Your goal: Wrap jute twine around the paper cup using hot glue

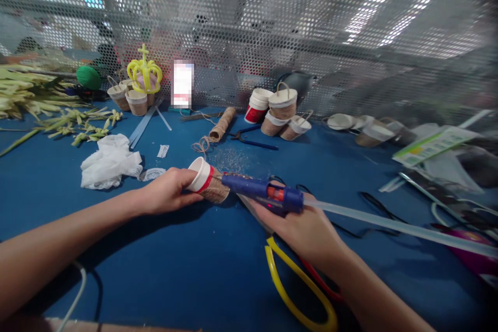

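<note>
The blue glue gun (249, 187) hid some fingers of the right hand (309, 225) gripping it; its glue stick (369, 222) ran out of view, and scissors (283, 279) showed only partly beneath. Whether the nozzle (226, 180) touched the paper cup (213, 190) was unclear. Tilted over the desk (175, 264), gripped by the left hand (169, 191), it had a white rim, red band and brown wrapping

A partly twine-wrapped cup (215, 190) tilts, mouth toward ten o'clock; a blue glue gun (249, 187) meets it from three o'clock.
</note>
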`<state>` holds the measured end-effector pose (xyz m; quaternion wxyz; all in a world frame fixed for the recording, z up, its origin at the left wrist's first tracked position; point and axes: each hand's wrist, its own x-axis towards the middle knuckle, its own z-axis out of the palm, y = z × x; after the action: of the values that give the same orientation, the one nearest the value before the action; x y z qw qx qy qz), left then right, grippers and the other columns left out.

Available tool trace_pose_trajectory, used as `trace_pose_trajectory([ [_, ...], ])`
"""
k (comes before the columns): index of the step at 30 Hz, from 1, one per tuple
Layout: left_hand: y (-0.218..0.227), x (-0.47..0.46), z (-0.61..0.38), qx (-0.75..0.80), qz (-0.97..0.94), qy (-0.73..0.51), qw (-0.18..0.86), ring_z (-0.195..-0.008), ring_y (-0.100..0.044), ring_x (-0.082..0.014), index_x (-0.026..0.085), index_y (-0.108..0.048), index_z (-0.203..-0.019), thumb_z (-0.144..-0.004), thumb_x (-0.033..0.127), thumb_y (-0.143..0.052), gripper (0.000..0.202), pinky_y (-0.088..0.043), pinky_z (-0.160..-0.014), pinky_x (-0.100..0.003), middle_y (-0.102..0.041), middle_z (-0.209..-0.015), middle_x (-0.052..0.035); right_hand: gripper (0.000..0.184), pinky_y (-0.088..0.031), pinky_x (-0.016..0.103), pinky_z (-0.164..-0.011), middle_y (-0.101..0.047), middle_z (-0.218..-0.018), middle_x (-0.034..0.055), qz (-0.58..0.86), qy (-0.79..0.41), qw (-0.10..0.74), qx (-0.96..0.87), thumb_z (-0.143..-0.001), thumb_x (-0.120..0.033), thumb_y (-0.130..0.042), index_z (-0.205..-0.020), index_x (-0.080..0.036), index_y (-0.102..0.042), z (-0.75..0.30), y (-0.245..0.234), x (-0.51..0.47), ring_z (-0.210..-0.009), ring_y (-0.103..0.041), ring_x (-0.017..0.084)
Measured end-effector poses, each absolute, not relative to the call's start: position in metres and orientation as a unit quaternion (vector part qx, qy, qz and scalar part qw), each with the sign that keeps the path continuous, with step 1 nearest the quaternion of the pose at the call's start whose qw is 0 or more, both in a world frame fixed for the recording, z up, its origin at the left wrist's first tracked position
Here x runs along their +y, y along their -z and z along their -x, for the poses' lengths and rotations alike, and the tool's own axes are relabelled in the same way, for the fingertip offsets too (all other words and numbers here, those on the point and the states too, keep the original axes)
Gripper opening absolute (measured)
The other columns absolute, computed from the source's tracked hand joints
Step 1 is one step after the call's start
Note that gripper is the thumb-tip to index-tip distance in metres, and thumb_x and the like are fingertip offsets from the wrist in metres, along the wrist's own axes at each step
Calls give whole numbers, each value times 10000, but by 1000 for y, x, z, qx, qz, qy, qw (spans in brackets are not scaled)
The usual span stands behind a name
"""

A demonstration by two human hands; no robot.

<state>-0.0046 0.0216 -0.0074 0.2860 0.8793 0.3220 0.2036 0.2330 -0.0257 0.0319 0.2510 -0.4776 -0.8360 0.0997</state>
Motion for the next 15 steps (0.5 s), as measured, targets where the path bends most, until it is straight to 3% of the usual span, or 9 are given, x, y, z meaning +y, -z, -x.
trace_pose_trajectory([
  [2, 8, 22, 5, 321, -879, -204, 286, -774, -603, -163, 143, -578, -938, -787, 241, -513, 192, -429, -664, -239, -662, -901, -65, 178, -462, 300, -578, -648, -635, 34, 473, -94, 247, -841, -735, -228, -493, -808, -241, -655, -233, -30, -26, -685, -606, 213],
  [7, 8, 22, 4, 313, -879, -207, 295, -830, -597, -171, 149, -575, -985, -799, 238, -493, 222, -430, -711, -254, -652, -954, -67, 194, -450, 276, -470, -610, -549, 15, 505, -127, 254, -815, -778, -242, -457, -732, -225, -644, -228, -29, -30, -492, -560, 164],
  [15, 6, 21, 5, 298, -885, -211, 290, -796, -601, -157, 143, -570, -958, -788, 216, -510, 195, -439, -707, -243, -658, -923, -66, 149, -474, 312, -591, -650, -659, 49, 491, -107, 260, -825, -750, -257, -519, -784, -241, -663, -235, -32, -24, -666, -622, 213],
])
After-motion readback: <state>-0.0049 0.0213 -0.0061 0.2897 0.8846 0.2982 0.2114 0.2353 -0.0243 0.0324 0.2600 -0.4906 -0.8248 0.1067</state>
